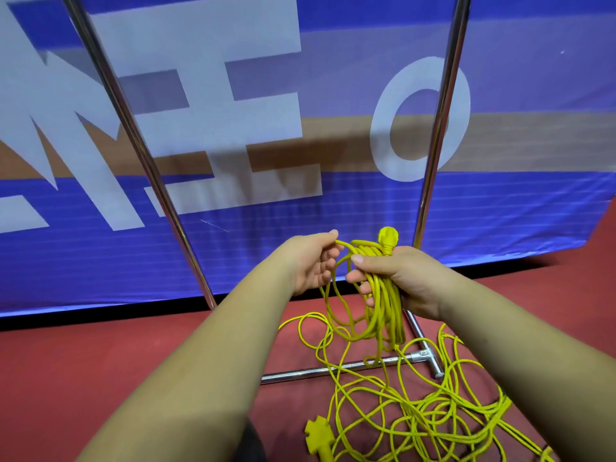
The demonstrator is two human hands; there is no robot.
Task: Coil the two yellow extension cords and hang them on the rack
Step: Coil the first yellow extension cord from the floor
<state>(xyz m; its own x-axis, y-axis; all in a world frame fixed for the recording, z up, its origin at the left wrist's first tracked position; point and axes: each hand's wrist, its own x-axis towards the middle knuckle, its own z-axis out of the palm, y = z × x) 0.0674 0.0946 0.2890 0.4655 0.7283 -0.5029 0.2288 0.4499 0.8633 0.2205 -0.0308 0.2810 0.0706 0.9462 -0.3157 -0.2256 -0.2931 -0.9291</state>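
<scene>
Gripping a part-wound coil [383,305] of yellow extension cord, the fingers [356,278] of the person's right hand [413,278] were curled tight round a bundle of several loops. The thumb was pressed across the top, and the cord's plug [388,235] stood up at twelve o'clock of the fist. Just at nine o'clock of that fist, the left hand [310,265] pinched a single strand [340,243], apparently bringing the next loop across.

The gathered loops hung at six o'clock from the right hand, most of them clear of the red floor [100,361]. Toward five o'clock of the frame, a large loose tangle [416,418] of yellow cord lay uncoiled on the floor, with a yellow socket block [318,435] at its eight o'clock edge. Where one cord ended and the other began could not be told.

The chrome rack [440,128] stood at twelve o'clock beyond the hands, its base bar [333,370] crossed by loose strands. No cord hung on what showed of it. A blue banner [233,95] filled the background.

By this showing the job was in its early part: one cord partly wound, much left to gather, and a second coil and both hangings to come.
</scene>
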